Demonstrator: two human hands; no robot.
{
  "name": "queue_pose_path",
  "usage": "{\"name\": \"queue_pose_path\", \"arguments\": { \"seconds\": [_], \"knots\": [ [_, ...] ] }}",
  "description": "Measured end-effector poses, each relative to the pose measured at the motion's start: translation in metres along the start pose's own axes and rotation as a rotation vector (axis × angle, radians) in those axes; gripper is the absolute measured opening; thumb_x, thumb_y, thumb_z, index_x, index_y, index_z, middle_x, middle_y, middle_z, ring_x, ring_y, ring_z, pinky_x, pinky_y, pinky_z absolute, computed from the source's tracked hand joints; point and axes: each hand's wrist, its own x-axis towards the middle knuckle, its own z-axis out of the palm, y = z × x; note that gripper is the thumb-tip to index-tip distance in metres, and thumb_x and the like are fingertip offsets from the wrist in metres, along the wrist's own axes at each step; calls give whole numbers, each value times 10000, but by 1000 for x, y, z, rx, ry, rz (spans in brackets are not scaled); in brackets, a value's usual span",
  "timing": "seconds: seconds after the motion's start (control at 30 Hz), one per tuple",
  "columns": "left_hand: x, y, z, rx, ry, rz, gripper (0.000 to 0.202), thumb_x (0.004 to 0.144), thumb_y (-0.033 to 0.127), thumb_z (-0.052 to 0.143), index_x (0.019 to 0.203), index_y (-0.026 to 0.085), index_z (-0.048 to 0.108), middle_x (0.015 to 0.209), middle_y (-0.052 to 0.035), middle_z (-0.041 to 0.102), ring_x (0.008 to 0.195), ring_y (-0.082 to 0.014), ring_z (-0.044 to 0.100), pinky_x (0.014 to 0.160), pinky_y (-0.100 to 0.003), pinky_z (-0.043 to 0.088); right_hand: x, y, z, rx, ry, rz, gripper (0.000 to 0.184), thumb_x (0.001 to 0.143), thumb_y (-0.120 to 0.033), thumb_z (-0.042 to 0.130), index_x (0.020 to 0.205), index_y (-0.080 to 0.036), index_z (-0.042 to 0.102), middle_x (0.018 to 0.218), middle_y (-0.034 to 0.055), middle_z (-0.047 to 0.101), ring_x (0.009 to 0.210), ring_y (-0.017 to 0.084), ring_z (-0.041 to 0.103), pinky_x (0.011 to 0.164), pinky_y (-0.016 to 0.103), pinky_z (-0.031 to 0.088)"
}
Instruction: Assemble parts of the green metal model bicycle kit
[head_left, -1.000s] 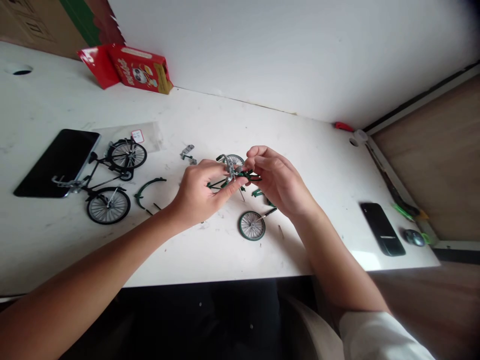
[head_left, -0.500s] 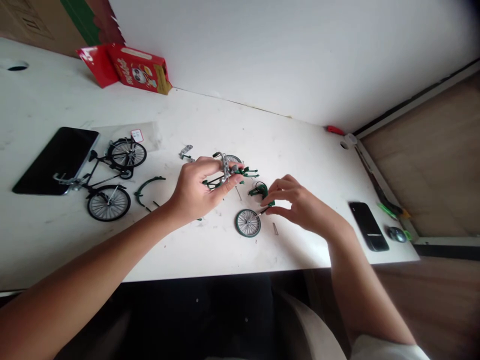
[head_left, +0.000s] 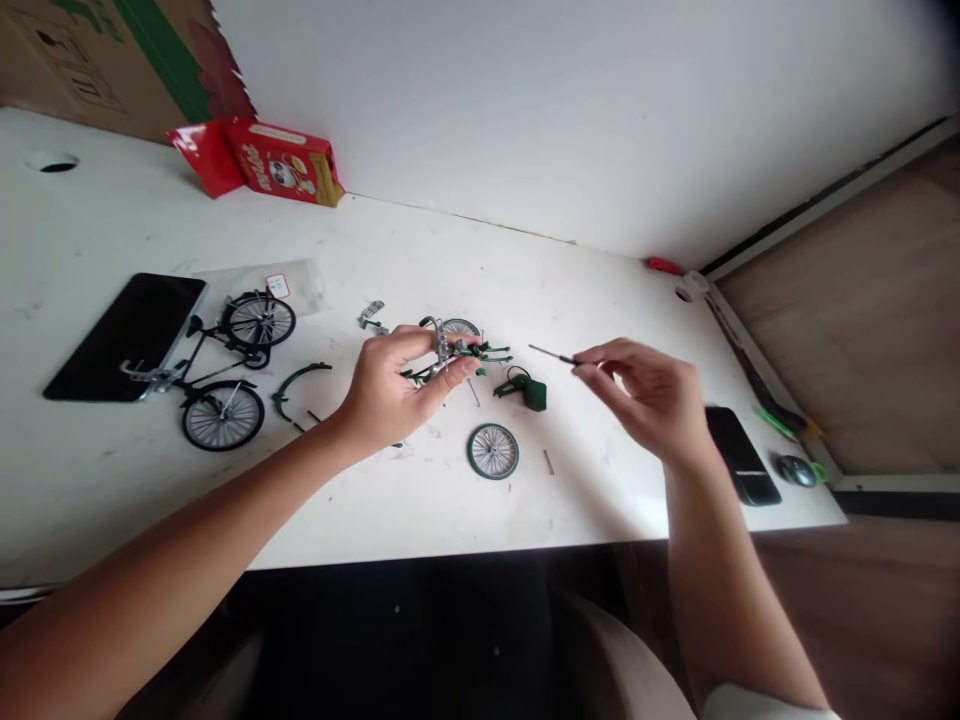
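My left hand (head_left: pixel 394 385) is closed on a partly built green model bicycle (head_left: pixel 456 352), held just above the white table (head_left: pixel 465 250). To the right, my right hand (head_left: pixel 649 392) pinches a thin dark rod-like tool (head_left: pixel 551 354) whose tip points left toward the green bicycle. Between the hands on the table lie a loose green-rimmed wheel (head_left: pixel 493 451) and a small green part (head_left: pixel 523 388). A tiny metal pin (head_left: pixel 548 461) rests beside the wheel.
A finished black model bicycle (head_left: pixel 217 375) lies at the left beside a black phone (head_left: pixel 127 335), a clear plastic bag (head_left: pixel 259 283) and a green fender (head_left: pixel 296 380). A red snack box (head_left: pixel 281 160) sits at the back. Another black phone (head_left: pixel 739 455) lies near the right edge.
My right hand left the green bicycle, dropped to the table near the loose wheel, then rose to the right holding the thin tool. My left hand kept hold of the bicycle.
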Motion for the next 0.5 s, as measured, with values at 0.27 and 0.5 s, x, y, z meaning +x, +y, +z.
{"name": "queue_pose_path", "arguments": {
  "seconds": [0.27, 0.5],
  "knots": [
    [0, 5, 0, 11, 53, -10, 150, 908, 297, 832, 1029, 209, 836, 1044, -64, 850, 911, -225, 815, 830, -325, 653, 34, -36, 50, 436, 341, -178, 221, 1010, -521, 658, 1012, -300, 664, 871, 5, 716, 757, 167, 734, 548, 308, 552],
    [0, 18, -1, 2, 81, -48, 141, 918, 295, 819, 1046, 237, 820, 1034, -46, 851, 866, -227, 815, 767, -348, 671, 20, -49, 76, 175, 360, -385, 210, 1060, -541, 546, 1056, -331, 526, 979, 38, 819, 953, 273, 831, 743, 480, 703]
  ]
}}
